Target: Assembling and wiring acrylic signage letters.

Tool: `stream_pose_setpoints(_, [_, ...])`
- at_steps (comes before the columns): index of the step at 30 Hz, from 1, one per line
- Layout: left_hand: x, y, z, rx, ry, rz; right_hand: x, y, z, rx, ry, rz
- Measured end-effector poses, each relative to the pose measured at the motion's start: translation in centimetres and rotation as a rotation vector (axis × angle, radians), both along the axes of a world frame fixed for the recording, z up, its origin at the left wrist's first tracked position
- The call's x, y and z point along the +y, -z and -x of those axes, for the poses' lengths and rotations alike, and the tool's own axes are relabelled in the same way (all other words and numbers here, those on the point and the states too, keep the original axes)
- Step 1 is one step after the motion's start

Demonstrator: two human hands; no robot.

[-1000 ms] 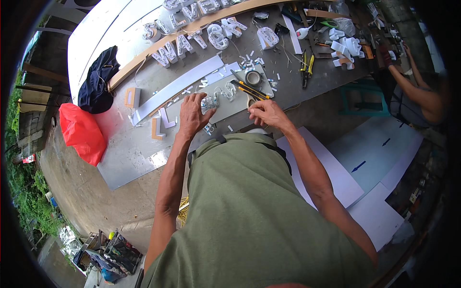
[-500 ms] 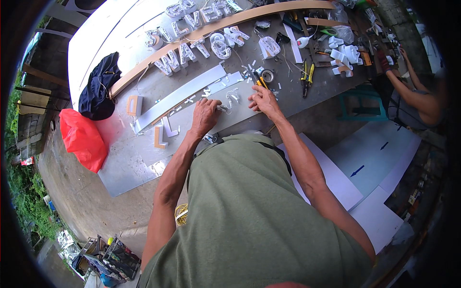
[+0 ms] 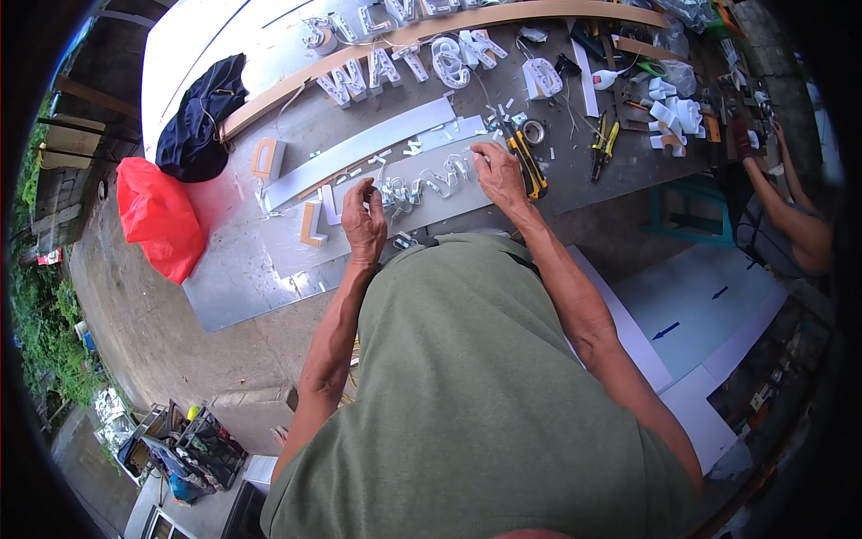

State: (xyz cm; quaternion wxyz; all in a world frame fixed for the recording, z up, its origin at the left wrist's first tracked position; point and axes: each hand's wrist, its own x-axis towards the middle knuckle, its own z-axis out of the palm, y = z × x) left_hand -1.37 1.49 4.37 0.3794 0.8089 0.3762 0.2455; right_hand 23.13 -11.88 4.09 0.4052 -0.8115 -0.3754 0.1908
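A string of LED modules on thin white wire stretches in loops over a grey sheet on the workbench. At its left end my left hand is raised with bent fingers closed at the string. My right hand pinches the other end, its fingertips close together. Just right of that hand lies a yellow-and-black utility knife, with a roll of tape above it. Left of my left hand are an L-shaped letter piece and a thin white L-shaped strip.
Letter shells with lights stand along a long brown strip. Pliers lie at the right, near white plastic offcuts. A dark cap and red bag are at the left. Another person's arm reaches in at far right.
My hands have moved apart slightly, and the LED string now spreads out between them. The utility knife, formerly by my right fingers, now shows to the right of that hand. The view has shifted.
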Motion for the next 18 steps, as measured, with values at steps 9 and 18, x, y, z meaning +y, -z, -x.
stream_pose_setpoints(9, [2.2,-0.5,-1.0,0.464,-0.255,0.248,1.8,-2.6,3.3,0.001,-0.430,0.064])
stream_pose_setpoints(18, [3.2,0.5,-0.2,0.424,-0.175,0.226,-0.6,-0.1,2.0,-0.118,0.047,0.085])
